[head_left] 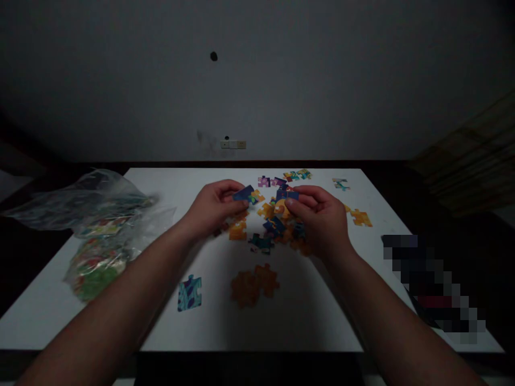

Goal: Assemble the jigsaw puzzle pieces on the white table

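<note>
One blue piece (242,193) with a yellow tab, held up over the middle of the table (209,332), pinched between thumb and fingers of the left hand (214,205), closed down to its thickness. Opposite, a blue-and-orange piece (284,195), gripped likewise by the right hand (326,212); a gap between the two, so not joined. Just below, a cluster of loose pieces (274,227), mostly orange and dark blue. On the near side, an orange pair (245,289), apparently joined; at the far edge, a small pair (304,173), perhaps joined, too small to tell. By this spread, probably an early stage, with most left loose. Nearer the left forearm, a lone teal piece (190,293); beyond, clear bags (100,268) with colourful contents.
</note>
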